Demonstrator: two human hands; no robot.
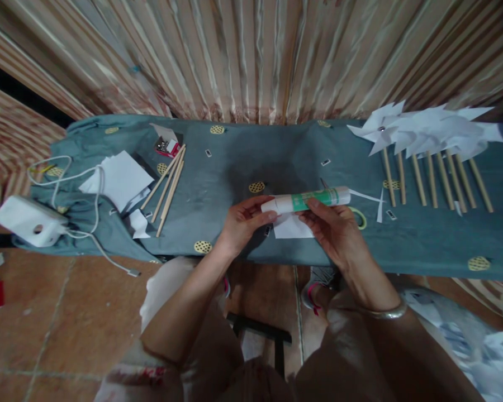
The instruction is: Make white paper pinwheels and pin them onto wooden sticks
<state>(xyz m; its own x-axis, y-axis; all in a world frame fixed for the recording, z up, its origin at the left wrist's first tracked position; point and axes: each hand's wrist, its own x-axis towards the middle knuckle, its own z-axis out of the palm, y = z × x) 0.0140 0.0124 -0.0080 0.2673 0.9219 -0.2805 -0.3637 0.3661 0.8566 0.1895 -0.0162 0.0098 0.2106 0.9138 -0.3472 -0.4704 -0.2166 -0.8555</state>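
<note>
A white glue tube (314, 199) with a green label lies crosswise between both my hands, above the table's near edge. My left hand (241, 223) pinches its white cap end with fingers closed. My right hand (339, 231) grips the tube's body from below, thumb on the green label. Under the hands a small white paper square (291, 228) lies on the grey-blue cloth (235, 167).
Several finished white paper pinwheels (423, 134) on wooden sticks lie at the right. Loose wooden sticks (167, 187), white paper sheets (119, 178) and a small box of pins (166, 146) sit at left. A white charger (29, 220) with cable rests at the far left edge. A curtain hangs behind.
</note>
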